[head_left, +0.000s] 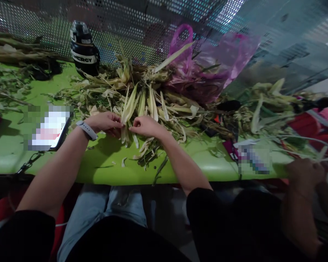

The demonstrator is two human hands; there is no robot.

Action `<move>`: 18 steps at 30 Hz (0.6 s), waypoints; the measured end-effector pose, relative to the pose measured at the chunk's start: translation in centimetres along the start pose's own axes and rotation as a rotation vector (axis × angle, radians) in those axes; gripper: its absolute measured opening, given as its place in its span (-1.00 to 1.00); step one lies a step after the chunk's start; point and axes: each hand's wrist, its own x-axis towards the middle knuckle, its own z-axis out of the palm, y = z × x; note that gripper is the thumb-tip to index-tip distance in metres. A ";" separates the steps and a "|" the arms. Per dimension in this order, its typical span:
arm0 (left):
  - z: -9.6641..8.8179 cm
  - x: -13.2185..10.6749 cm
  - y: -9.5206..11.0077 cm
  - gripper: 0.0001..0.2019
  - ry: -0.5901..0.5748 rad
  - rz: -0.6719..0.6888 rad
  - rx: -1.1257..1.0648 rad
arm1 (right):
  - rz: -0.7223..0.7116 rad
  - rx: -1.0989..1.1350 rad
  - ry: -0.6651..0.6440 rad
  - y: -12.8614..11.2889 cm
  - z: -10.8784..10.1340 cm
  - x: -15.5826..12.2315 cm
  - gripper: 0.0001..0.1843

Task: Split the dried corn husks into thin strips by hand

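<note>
My left hand (105, 123), with a pale watch on its wrist, is closed in a pinch on a pale corn husk strip (125, 134) that hangs down over the green table. Just to its right, my right hand (147, 126) has thumb and forefinger curled together beside the same strip. Whatever is between those fingertips is too small to make out. Behind both hands, several long yellow-green husk leaves (142, 103) fan toward me from a heap of dry husks (106, 87). Small torn scraps (146, 154) lie in front of the right hand.
A lit phone (50, 129) lies left of my forearm on the green table (106, 171). A black bottle (84, 51) and a pink plastic bag (199, 80) stand behind the heap. At the right, another person's hand (304, 173) rests near the table edge, beside a white cable.
</note>
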 end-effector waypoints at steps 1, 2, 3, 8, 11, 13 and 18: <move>0.1 0.2 -0.1 -0.81 -0.002 -0.006 0.015 | -0.002 0.008 -0.005 -0.1 0.3 0.0 -0.71; 0.0 0.3 -0.2 -0.81 0.002 -0.009 0.029 | -0.007 0.013 -0.016 -0.3 0.6 0.0 -0.71; 0.0 0.4 -0.3 -0.81 0.010 -0.011 0.038 | -0.011 0.008 -0.020 -0.4 0.7 0.0 -0.73; -0.6 0.2 0.0 -0.83 0.091 0.041 0.035 | -0.052 0.114 -0.047 -0.5 -0.2 -0.4 -0.88; -1.0 -0.1 0.2 -0.82 0.183 0.140 0.034 | -0.049 0.248 -0.004 -0.1 -1.1 -0.7 -0.87; -1.1 -0.2 0.3 -0.80 0.225 0.168 0.040 | -0.031 0.243 0.021 -0.1 -1.2 -0.9 -0.83; -1.0 -0.5 0.5 -0.82 0.222 0.133 0.044 | -0.043 0.058 0.006 -0.9 -0.1 -0.8 -0.88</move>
